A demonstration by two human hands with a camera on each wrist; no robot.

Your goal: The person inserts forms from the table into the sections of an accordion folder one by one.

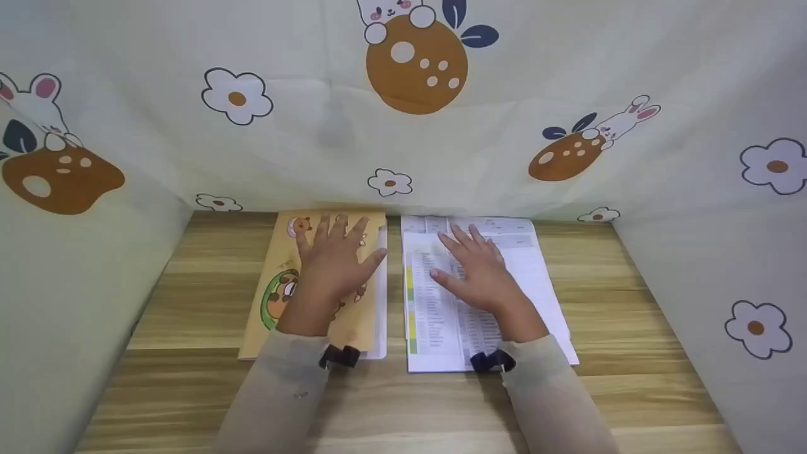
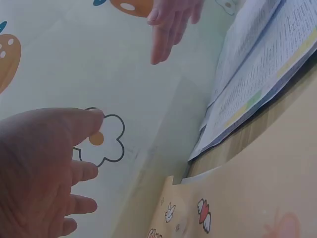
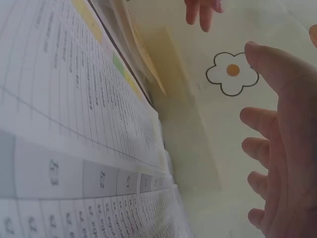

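A tan folder (image 1: 356, 321) with cartoon prints is lying flat on the left of the counter (image 1: 403, 410), a pale sheet edge (image 1: 381, 302) showing along its right side. Beside it, on the right, a stack of printed papers (image 1: 435, 321) is being displayed face up, its sheets slightly out of line with one another.

The folder is being partly covered from above by the left hand (image 1: 334, 265), the papers by the right hand (image 1: 476, 271). On both hands the fingers are being held apart, and nothing is being gripped; both palms seem to be hovering clear of the surfaces.

As for progress, the two items are being presented separately, and no sheet is being lifted or slipped into the folder. Whether handling is just being started or is being finished cannot be told; the uneven sheets are leaving some squaring-up possible.

Between folder and papers, only a narrow strip of counter is being left bare. The far edges are lying close to the patterned cloth (image 1: 302, 145), so little room is being offered there; wider space is being given at both outer sides and toward the person.
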